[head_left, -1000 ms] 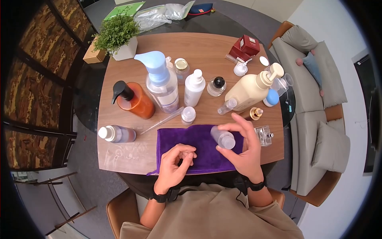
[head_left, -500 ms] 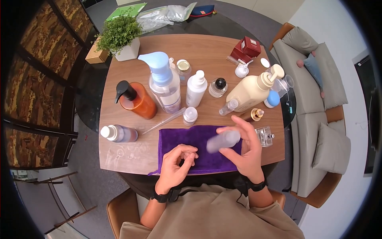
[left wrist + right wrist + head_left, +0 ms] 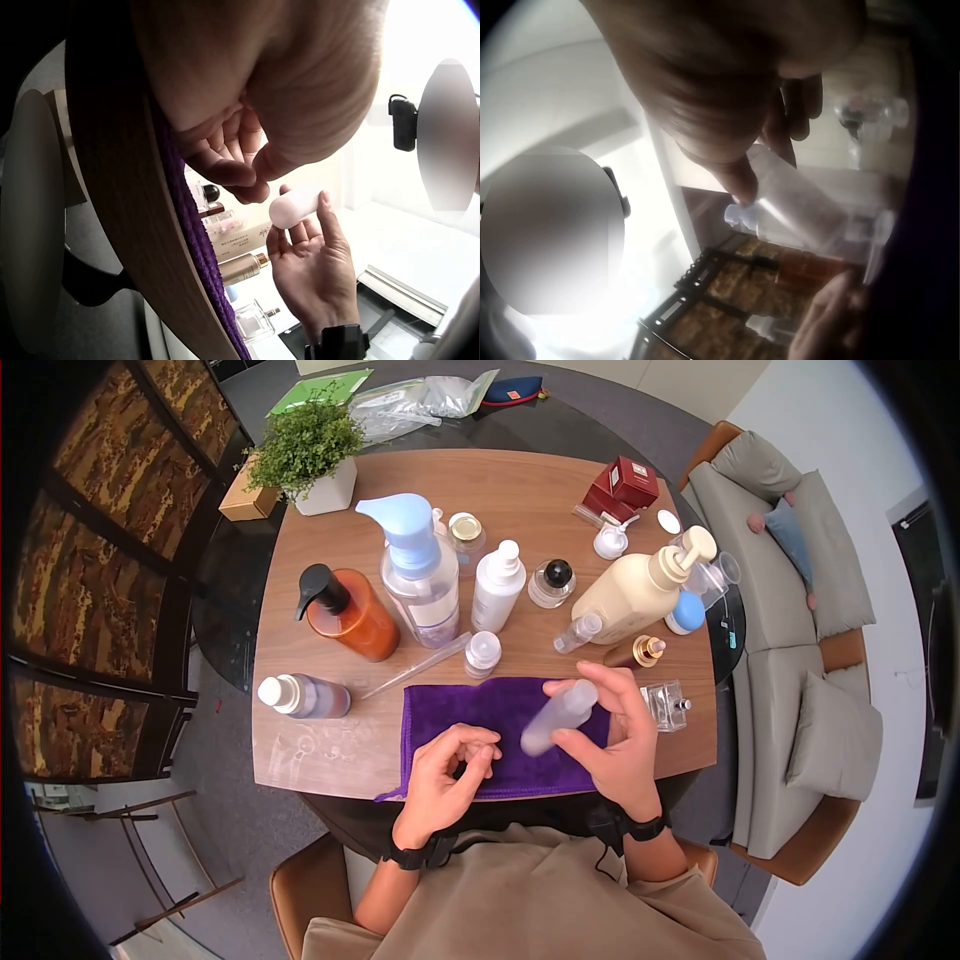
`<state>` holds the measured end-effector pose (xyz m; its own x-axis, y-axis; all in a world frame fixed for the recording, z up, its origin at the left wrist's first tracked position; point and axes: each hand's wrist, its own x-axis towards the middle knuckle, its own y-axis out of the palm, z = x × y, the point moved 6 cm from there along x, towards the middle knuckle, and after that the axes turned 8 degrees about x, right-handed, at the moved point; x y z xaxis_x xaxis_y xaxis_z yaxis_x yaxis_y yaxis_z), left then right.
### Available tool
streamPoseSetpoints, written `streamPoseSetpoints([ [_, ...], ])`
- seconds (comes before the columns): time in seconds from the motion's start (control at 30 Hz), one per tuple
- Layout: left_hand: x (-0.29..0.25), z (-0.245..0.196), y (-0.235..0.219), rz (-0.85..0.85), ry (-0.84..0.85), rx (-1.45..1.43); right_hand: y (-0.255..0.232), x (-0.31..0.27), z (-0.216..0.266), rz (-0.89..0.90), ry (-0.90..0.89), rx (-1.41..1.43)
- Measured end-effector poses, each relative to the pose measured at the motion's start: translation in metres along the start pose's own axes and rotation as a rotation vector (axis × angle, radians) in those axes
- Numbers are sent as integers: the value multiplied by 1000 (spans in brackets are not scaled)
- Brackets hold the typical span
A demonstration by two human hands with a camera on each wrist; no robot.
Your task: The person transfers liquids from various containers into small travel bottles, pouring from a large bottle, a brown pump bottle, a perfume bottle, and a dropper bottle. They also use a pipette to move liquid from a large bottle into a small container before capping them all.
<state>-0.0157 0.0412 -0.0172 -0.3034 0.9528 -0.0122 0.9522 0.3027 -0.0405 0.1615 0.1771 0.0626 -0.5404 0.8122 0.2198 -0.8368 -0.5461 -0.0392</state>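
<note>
Your desk carries a purple cloth at its near edge. Above the cloth's right half, your right hand grasps a small frosted bottle, tilted. Over the cloth's near left part, your left hand curls, thumb meeting fingertips; whether it pinches anything, can't tell.

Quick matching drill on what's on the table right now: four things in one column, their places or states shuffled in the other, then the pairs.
1. frosted bottle
2. purple cloth
3. amber pump bottle
4. potted plant

A. far left corner of the table
B. held in the right hand
C. spread under both hands
D. left of the blue-topped bottle

Pairs: 1-B, 2-C, 3-D, 4-A
</note>
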Motion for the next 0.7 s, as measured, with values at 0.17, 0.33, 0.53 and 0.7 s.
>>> streamPoseSetpoints([
  [0.17, 0, -3, 0, -3, 1, -1, 2, 3, 4, 29, -95, -164],
  [0.33, 0, 0, -1, -6, -10, -7, -3, 1, -9, 19, 55, -23],
  [0.53, 0, -1, 0, 1, 13, 0, -3, 3, 5, 20, -106, -261],
  [0.7, 0, 0, 0, -2, 17, 8, -4, 4, -4, 47, 40, 126],
])
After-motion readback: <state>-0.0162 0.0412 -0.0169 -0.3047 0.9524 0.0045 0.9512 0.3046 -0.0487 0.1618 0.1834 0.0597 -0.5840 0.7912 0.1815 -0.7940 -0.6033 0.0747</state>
